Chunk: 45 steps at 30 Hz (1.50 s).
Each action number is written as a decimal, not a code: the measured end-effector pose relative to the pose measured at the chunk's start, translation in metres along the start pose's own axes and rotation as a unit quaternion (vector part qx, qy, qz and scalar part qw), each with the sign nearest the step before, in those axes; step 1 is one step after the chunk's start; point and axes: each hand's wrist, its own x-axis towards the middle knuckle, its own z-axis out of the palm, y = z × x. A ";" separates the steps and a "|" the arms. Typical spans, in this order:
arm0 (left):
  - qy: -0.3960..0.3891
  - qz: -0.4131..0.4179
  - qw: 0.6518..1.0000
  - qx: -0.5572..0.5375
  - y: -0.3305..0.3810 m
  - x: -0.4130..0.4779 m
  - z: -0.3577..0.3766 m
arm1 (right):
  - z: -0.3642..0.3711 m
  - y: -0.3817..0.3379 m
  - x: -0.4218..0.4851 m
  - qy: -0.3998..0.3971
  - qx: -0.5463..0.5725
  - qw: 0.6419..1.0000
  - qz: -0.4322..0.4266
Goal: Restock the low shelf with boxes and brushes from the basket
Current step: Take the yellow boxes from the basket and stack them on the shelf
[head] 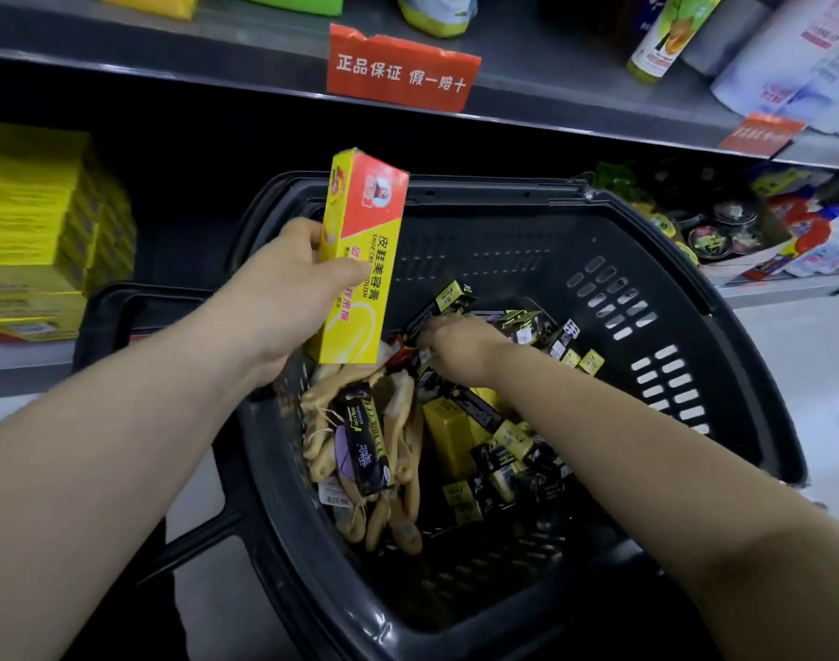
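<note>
Basket (646, 260) held small boxes (503, 450) and wooden brushes (398, 450). Left hand (284, 293) gripped upright yellow box (360, 260) above rim. Right hand (455, 345) reached among boxes; finger state unclear, blurred.

A retail shop is shown. Grey metal shelving (169, 45) is stocked with bottles (658, 35), and red promotional tags (400, 69) are fixed to its edge. Stacks of identical yellow boxes (35, 207) fill the low shelf (21, 360), though these are blurred. A black shopping basket (670, 302) is loaded with packaged goods.
</note>
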 end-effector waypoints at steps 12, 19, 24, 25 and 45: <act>-0.027 0.014 1.000 0.009 -0.002 -0.003 -0.010 | 0.065 -0.040 0.074 -0.009 -0.218 0.976 0.006; -0.034 0.001 0.999 0.002 -0.002 0.000 -0.009 | 0.065 -0.031 0.066 0.014 -0.250 0.968 0.009; -0.030 -0.026 0.998 -0.045 -0.001 -0.001 -0.009 | 0.067 -0.029 0.063 -0.001 -0.259 0.966 0.009; -0.028 -0.032 0.998 -0.056 0.000 -0.001 -0.010 | 0.068 -0.029 0.063 0.000 -0.254 0.967 0.010; -0.068 -0.043 0.990 -0.118 0.008 -0.005 -0.022 | -0.045 -0.001 -0.052 0.123 0.230 0.965 -0.013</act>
